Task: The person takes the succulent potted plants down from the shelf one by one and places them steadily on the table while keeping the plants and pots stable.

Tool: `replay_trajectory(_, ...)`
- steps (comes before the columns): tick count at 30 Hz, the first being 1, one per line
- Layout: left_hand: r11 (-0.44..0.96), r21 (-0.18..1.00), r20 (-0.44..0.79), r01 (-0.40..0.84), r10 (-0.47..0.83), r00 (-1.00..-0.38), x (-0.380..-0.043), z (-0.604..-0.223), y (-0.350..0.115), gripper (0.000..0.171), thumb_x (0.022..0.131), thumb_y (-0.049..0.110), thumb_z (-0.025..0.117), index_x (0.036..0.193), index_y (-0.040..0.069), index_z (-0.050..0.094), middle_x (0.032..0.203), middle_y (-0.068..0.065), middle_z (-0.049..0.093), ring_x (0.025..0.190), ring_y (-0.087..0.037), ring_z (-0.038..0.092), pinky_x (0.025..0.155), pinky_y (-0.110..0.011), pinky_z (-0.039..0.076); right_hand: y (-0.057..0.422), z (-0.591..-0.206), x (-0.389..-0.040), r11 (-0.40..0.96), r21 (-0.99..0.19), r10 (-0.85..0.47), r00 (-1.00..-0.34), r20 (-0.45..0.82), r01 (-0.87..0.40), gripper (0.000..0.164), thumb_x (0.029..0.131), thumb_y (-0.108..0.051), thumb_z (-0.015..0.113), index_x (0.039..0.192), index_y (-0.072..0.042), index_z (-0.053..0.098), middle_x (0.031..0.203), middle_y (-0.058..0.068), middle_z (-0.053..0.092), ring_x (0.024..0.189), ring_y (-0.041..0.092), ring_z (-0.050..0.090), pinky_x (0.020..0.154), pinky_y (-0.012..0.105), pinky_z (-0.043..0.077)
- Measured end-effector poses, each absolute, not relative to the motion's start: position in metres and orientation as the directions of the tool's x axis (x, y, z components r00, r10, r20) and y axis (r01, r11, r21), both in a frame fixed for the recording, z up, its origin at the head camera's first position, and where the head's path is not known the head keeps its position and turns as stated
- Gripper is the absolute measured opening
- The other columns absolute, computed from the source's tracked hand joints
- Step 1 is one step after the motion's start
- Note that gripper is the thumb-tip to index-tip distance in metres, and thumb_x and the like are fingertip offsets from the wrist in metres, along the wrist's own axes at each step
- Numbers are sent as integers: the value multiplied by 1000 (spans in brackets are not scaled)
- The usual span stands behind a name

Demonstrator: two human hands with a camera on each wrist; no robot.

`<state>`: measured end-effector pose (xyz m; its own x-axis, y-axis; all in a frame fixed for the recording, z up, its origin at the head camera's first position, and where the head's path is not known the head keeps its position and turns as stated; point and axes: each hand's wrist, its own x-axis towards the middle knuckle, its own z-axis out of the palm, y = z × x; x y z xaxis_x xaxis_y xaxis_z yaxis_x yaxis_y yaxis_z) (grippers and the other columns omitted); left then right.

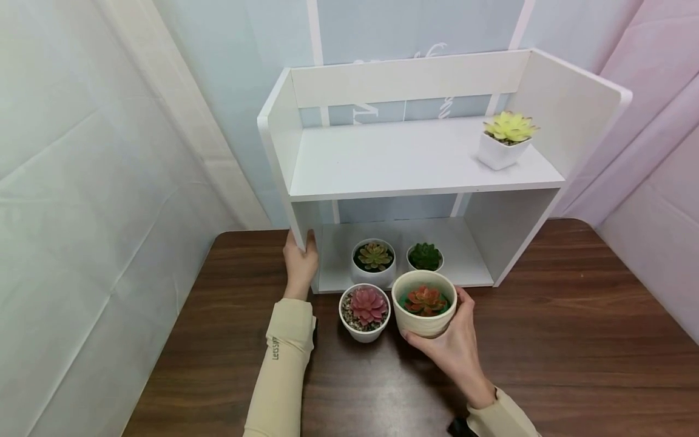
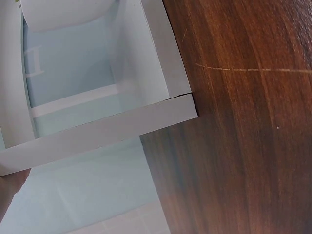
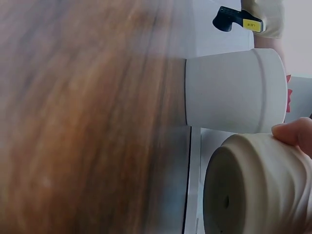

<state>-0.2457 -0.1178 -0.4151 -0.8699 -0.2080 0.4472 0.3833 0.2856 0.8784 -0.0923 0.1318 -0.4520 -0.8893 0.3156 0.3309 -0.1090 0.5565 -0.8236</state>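
Observation:
My right hand (image 1: 450, 343) grips a cream pot (image 1: 423, 318) with an orange-red succulent, thumb on its near side, fingers round its right. In the right wrist view the cream pot (image 3: 258, 190) is off the table, its base with a small hole showing. My left hand (image 1: 301, 261) holds the left side panel of the white shelf (image 1: 382, 161) near its front edge; in the left wrist view only part of that hand (image 2: 10, 187) shows. A white pot with a pink succulent (image 1: 364, 312) stands on the table in front of the shelf, left of the cream pot.
On the lower shelf sit a white pot with a yellow-green succulent (image 1: 374, 261) and a small pot with a dark green succulent (image 1: 425, 258). A square white pot with a lime succulent (image 1: 505, 142) stands at the upper shelf's right. The brown table (image 1: 579, 340) lies beneath everything.

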Motion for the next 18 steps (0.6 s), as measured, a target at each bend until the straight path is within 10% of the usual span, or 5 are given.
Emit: replay_trajectory(18, 280, 884, 436, 375, -200, -877, -241, -415, -118, 39, 98, 6, 48, 135, -6, 45, 129, -28, 54, 121, -42, 51, 98, -58, 42, 134, -461, -93, 573, -819, 304, -921, 244, -28, 115, 46, -19, 95, 137, 0, 27, 129, 20, 46, 114, 32, 51, 92, 41, 38)
